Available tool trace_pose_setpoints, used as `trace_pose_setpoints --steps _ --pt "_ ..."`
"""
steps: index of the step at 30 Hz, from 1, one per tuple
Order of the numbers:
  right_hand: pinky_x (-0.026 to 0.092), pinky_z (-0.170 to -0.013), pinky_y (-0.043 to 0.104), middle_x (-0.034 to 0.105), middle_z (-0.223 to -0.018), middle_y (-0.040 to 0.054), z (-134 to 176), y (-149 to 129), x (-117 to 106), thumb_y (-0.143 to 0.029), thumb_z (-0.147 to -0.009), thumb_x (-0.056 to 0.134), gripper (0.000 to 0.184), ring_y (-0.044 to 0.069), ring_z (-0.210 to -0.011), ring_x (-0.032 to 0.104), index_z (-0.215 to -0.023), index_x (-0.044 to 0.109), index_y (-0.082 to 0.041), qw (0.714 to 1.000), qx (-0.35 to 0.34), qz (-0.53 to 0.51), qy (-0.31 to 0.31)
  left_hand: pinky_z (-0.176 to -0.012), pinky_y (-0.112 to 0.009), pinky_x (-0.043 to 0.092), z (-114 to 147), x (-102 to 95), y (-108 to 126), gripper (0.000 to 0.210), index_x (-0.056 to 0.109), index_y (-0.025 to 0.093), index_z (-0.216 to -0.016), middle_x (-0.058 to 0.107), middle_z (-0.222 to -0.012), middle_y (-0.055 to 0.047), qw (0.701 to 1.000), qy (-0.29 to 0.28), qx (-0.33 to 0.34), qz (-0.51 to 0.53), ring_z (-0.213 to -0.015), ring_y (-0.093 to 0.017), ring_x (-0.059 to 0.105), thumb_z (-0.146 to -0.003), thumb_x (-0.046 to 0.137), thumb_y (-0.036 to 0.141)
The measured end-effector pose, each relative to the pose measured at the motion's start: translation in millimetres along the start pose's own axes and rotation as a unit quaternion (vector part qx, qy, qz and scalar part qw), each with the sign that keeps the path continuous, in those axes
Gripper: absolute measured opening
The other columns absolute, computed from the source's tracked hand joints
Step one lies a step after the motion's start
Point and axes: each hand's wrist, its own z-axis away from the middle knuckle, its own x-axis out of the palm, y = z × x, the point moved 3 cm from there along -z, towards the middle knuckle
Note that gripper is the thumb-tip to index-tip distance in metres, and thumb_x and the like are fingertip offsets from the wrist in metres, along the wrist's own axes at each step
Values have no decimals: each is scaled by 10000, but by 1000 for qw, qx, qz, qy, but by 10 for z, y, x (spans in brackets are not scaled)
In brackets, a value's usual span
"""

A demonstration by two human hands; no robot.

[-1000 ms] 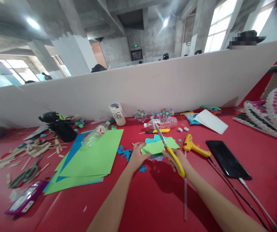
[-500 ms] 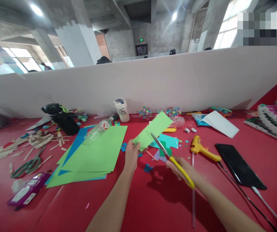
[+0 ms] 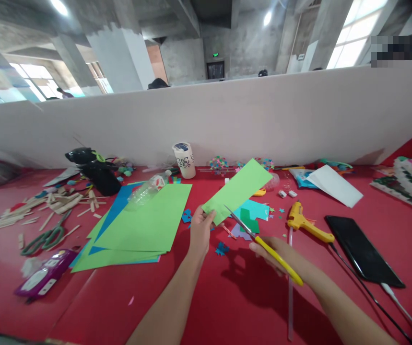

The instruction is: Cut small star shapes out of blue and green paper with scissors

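Between the thumb and fingers of my left hand (image 3: 201, 229) is the lower left end of a light green paper strip (image 3: 241, 188), held tilted above the table. My right hand (image 3: 281, 256) grips yellow-handled scissors (image 3: 276, 257), their blades pointing up and left. The blade tips lie over the strip's lower edge, close to my left fingers; whether they touch the paper I cannot tell. Below the strip are a cyan paper piece (image 3: 259, 211), a dark green piece (image 3: 249, 221) and a cluster of blue stars (image 3: 222, 248).
On the left lie green sheets (image 3: 148, 225), a clear bottle (image 3: 146, 190), green-handled scissors (image 3: 45, 239) and wooden sticks (image 3: 69, 203). To the right are a yellow glue gun (image 3: 308, 225) with its cord and a black phone (image 3: 364, 251). A white partition (image 3: 206, 124) closes the back.
The green strip now shows more of its length, reaching further up and right. The scissors remain near its lower edge, their handles swung slightly right. The whole view has shifted a little.
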Motion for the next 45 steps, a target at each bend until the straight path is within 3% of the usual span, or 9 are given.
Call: trace_pose_setpoints --steps 4,10,16,22,29,34,38,40,45 --pt "320 -276 166 342 -371 -102 -32 3 33 -541 -781 518 365 73 -267 360 -665 493 -195 1000 9 -16 9 -573 -256 516 15 25 1 309 541 172 -968 660 -874 -28 1000 -17 -9 -7 -712 -147 625 -718 619 335" --pt "232 -203 173 296 -285 -102 -49 -25 79 -595 -770 479 436 82 -188 308 -576 452 -205 998 51 -6 25 -569 -255 515 -12 -21 29 321 542 171 -963 659 -873 -26 1000 -10 -22 -1 -713 -146 624 -700 638 327" --pt "299 -268 162 371 -377 -86 32 -116 96 -582 -766 503 411 79 -264 399 -643 498 -190 998 40 0 37 -551 -269 510 6 33 8 302 555 154 -946 669 -827 -29 997 -64 -50 -10 -632 -145 626 -696 633 306" --pt "259 -215 175 306 -307 -98 4 -141 104 -592 -745 514 437 71 -194 299 -558 462 -201 997 63 -6 46 -540 -262 500 23 61 -4 278 544 154 -943 674 -833 -32 996 -75 -54 -2 -616 -142 624 -711 621 285" --pt "294 -243 162 340 -314 -99 -8 -125 140 -561 -778 490 420 61 -217 323 -581 481 -190 996 63 -47 47 -490 -256 473 41 94 -35 310 567 143 -956 679 -806 -43 989 -109 -97 -19 -565 -149 619 -685 634 276" --pt "218 -204 152 287 -246 -112 -51 -91 142 -529 -780 492 415 59 -171 271 -532 438 -201 993 67 -79 53 -509 -260 480 32 79 -123 318 561 140 -975 677 -799 -48 990 -98 -97 -20 -558 -146 620 -698 617 286" --pt "238 -217 152 301 -246 -112 -53 -124 125 -533 -781 477 416 49 -181 251 -541 451 -194 991 40 -110 59 -444 -235 459 46 69 -101 289 541 145 -965 663 -740 -28 990 -94 -99 -35 -516 -138 605 -712 597 274" --pt "252 -227 154 298 -260 -121 -52 -141 122 -525 -746 532 388 49 -192 259 -558 455 -195 989 21 -129 72 -383 -215 420 76 94 -58 262 524 154 -953 643 -682 -10 986 -121 -106 -50 -471 -136 587 -724 580 270" --pt "275 -270 161 333 -320 -123 -39 -140 81 -481 -707 606 372 56 -228 349 -562 393 -212 977 -27 -175 122 -337 -176 352 224 222 13 267 475 192 -975 592 -617 33 949 -259 -141 -108 -406 -109 545 -728 562 247"
